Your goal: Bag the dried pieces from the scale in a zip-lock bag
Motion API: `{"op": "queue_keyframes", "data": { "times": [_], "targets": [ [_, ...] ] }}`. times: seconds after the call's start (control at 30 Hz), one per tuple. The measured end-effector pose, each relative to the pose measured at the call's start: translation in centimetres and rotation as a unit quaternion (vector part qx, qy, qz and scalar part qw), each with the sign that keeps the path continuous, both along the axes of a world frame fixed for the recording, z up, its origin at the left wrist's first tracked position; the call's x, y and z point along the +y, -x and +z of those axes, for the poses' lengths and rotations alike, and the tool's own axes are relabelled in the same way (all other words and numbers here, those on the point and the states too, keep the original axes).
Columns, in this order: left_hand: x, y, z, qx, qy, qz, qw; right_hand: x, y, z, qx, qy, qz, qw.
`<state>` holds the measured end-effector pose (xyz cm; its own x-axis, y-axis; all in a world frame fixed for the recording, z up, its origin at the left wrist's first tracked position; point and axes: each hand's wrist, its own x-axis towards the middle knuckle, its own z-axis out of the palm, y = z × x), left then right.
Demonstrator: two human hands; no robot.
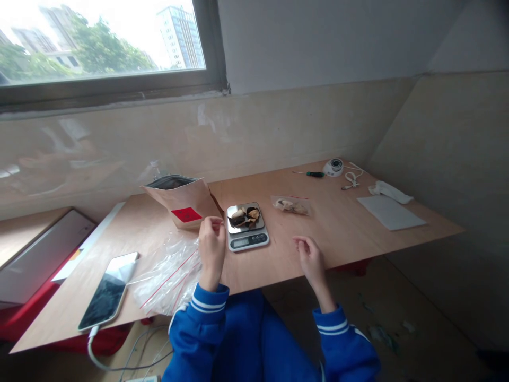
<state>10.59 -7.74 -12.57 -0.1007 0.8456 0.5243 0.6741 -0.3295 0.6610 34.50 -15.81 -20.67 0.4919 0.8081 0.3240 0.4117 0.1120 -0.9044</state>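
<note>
Beside left hand (212, 246), fingertips pinched, hold unclear | scale (248, 241) | right hand (310, 257) apart, half-curled, empty

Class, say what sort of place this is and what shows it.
Probably a makeshift weighing and packing bench in a city room: a digital scale holding dried pieces, clear zip bags on the plywood table, tower blocks beyond the window.

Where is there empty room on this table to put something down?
Bare wood lies between the small filled bag and the white sheet, and along the front edge from the right hand to that sheet. The left is crowded: phone, clear bags, brown pouch and scale sit close together.
</note>
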Motion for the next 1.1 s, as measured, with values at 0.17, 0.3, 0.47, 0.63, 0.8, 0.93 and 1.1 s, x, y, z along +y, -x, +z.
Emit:
{"op": "queue_keyframes", "data": {
  "times": [0.17,0.3,0.47,0.63,0.8,0.93,1.1],
  "targets": [
    [-2.2,3.3,-0.4,-0.042,0.067,0.034,0.996,-0.1,0.1,0.2,-0.015,-0.001,0.0,1.0],
    [-4.3,4.8,-0.7,-0.064,0.092,0.069,0.991,-0.1,0.1,0.2,-0.018,-0.005,0.001,1.0],
    [-5.5,6.0,-1.1,-0.044,0.1,0.066,0.992,-0.1,0.0,0.2,-0.02,0.007,0.001,1.0],
    [-5.9,7.0,-1.8,0.01,0.064,0.094,0.993,-0.1,0.0,0.2,-0.017,0.014,0.003,1.0],
    [-6.6,8.6,-2.9,0.09,0.042,0.144,0.985,-0.2,0.0,0.3,-0.028,0.021,0.002,0.999],
    [-6.6,8.9,-3.5,0.113,0.018,0.119,0.986,-0.2,0.1,0.3,-0.041,0.024,-0.001,0.999],
    [-6.3,7.0,-3.9,0.101,0.003,0.059,0.993,-0.1,0.1,0.4,-0.048,0.034,0.0,0.998]
  ]
}}
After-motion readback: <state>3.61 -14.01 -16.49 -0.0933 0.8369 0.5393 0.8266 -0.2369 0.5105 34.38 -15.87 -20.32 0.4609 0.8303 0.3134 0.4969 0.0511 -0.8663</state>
